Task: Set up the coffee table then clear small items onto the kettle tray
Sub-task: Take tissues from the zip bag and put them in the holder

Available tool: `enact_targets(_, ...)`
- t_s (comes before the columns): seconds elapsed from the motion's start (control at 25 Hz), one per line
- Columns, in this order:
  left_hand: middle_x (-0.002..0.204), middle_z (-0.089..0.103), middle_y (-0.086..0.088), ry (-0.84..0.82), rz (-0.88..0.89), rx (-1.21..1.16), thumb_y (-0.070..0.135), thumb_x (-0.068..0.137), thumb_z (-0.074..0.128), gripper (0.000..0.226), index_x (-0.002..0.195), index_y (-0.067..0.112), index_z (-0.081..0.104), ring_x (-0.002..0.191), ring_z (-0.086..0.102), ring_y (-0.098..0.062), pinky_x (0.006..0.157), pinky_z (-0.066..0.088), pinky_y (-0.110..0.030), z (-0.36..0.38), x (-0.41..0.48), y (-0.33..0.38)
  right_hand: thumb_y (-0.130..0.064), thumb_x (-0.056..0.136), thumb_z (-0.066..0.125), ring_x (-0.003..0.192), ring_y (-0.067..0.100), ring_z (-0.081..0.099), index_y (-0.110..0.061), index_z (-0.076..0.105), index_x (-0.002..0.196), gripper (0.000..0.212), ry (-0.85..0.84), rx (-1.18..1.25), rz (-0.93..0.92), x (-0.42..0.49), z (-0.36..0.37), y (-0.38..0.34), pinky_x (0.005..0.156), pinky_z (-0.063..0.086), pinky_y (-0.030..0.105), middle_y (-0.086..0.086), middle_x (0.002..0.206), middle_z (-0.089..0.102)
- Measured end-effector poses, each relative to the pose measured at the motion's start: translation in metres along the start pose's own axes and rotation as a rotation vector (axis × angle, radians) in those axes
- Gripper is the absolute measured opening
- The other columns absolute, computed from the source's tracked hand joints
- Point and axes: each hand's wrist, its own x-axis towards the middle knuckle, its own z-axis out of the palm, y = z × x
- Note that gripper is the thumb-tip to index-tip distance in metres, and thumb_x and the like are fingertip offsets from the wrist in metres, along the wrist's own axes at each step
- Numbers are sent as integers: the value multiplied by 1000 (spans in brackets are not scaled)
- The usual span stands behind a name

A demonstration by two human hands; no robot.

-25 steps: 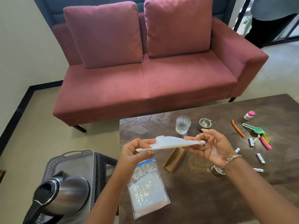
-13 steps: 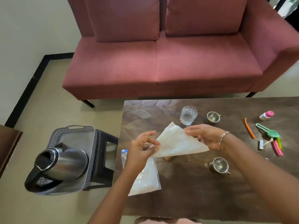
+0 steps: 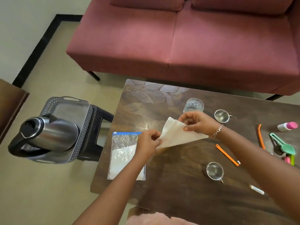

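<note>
A: Where's the napkin (image 3: 177, 135)?

B: Above the table (image 3: 186, 189), near the zip bag (image 3: 123, 153). Left hand (image 3: 146, 143) and right hand (image 3: 198, 122) each have a grip pinching an edge.

A: Advice?

B: I'd pull the layers apart gently, keeping clear of the glass (image 3: 193, 105).
</note>
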Motion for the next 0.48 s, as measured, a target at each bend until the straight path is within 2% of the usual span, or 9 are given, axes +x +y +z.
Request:
enact_targets(0.08,77,59,0,82,21,108,-3,76,64,11,78,8,65,74,55,-16,69,45,-27,16,17,-7,5,80,61,78,14,59,-14,67,93,23,86,-240,-96,14,0,16,69,44,19,3,85,64)
enact_targets(0.24,82,56,4,138,51,236,-1,78,58,16,76,15,59,75,52,-15,66,42,-28,42,39,-28,8,75,63,74,23,61,-6,72,79,17,295,-551,-282,38,9,44,67,38,23,6,80,70)
enact_targets(0.36,81,55,4,163,54,300,0,79,56,20,74,18,51,74,50,-16,61,37,-26,56,44,-50,13,67,64,69,28,65,-5,70,70,20,279,-638,-366,50,18,65,60,33,16,9,72,70)
enact_targets(0.48,83,54,4,176,34,367,0,80,55,16,78,15,54,76,49,-15,62,35,-24,66,48,-72,11,69,61,74,30,64,-4,70,74,18,226,-672,-343,58,31,82,64,38,25,11,76,70)
